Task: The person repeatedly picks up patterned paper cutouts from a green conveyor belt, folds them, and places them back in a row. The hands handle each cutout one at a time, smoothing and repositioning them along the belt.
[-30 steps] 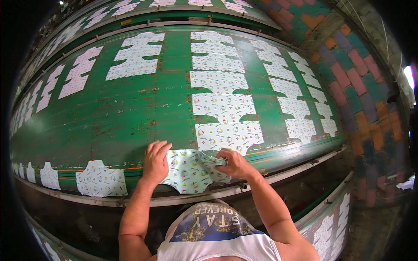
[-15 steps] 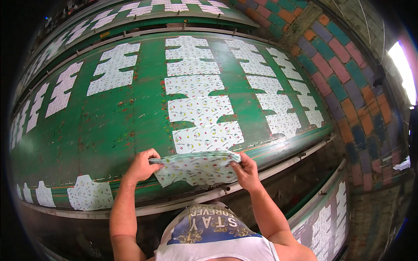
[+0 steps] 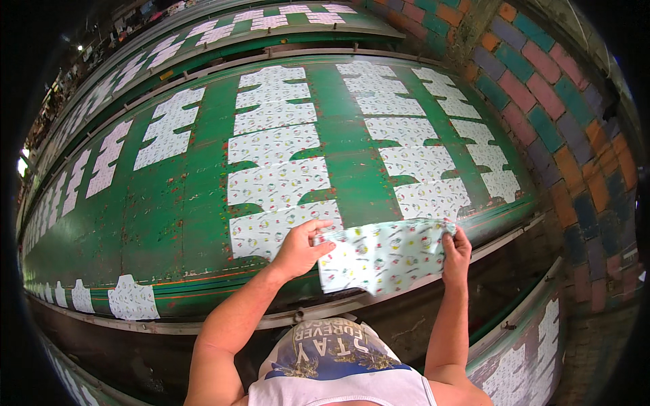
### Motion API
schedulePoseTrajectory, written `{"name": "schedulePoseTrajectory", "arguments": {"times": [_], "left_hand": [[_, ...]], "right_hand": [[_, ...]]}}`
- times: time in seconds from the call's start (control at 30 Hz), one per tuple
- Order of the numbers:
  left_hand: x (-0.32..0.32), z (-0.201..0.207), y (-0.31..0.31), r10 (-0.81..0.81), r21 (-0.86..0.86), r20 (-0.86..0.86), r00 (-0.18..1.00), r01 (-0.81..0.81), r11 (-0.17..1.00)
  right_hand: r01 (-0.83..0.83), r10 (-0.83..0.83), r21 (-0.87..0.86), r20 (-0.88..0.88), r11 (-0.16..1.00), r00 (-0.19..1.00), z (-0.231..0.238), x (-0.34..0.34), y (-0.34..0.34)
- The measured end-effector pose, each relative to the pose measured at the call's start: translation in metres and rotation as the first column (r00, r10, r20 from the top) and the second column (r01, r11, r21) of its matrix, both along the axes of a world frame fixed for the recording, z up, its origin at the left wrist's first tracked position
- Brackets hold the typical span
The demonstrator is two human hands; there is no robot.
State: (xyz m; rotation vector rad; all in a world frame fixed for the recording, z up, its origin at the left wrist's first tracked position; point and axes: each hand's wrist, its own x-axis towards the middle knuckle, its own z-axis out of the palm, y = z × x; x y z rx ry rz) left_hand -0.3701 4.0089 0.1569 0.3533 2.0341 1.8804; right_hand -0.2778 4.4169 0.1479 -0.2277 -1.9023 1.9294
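Note:
Between my hands, over the near edge of the green table, hangs a stack of white fabric pieces (image 3: 382, 259) printed with small coloured figures. At its upper left corner my left hand (image 3: 301, 249) is closed, thumb and fingers gripping the cloth. My right hand (image 3: 458, 254) pinches the upper right corner, thumb toward me. The stack's lower edge hangs loose and is slightly blurred. Just beyond my left hand lies the nearest printed fabric piece (image 3: 271, 230) of a column, flat on the tabletop; the stack overlaps the view of its right side.
The long green table (image 3: 169, 230) carries several columns of matching fabric pieces (image 3: 423, 162). A metal rail (image 3: 271, 318) with knobs runs along its near edge. Another printing table (image 3: 521, 365) stands at the lower right, and more lie beyond. A painted brick wall (image 3: 542, 101) rises at right.
Both hands have moved right with the fabric stack, from in front of the middle column toward the column to its right. The stack now hangs more openly toward me. The view has shifted slightly.

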Motion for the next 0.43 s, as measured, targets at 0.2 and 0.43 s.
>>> {"name": "schedulePoseTrajectory", "arguments": {"times": [0.2, 0.43], "left_hand": [[-0.007, 0.107, 0.027, 0.210, 0.112, -0.696, 0.687, -0.184, 0.976], [0.080, 0.303, -0.051, 0.174, 0.104, -0.979, 0.102, -0.483, 0.869]], "right_hand": [[0.017, -0.151, 0.389, 0.317, 0.921, 0.936, -0.038, -0.030, 0.087], [0.122, -0.351, 0.872, 0.060, 0.474, 0.934, -0.040, -0.054, 0.099]]}}
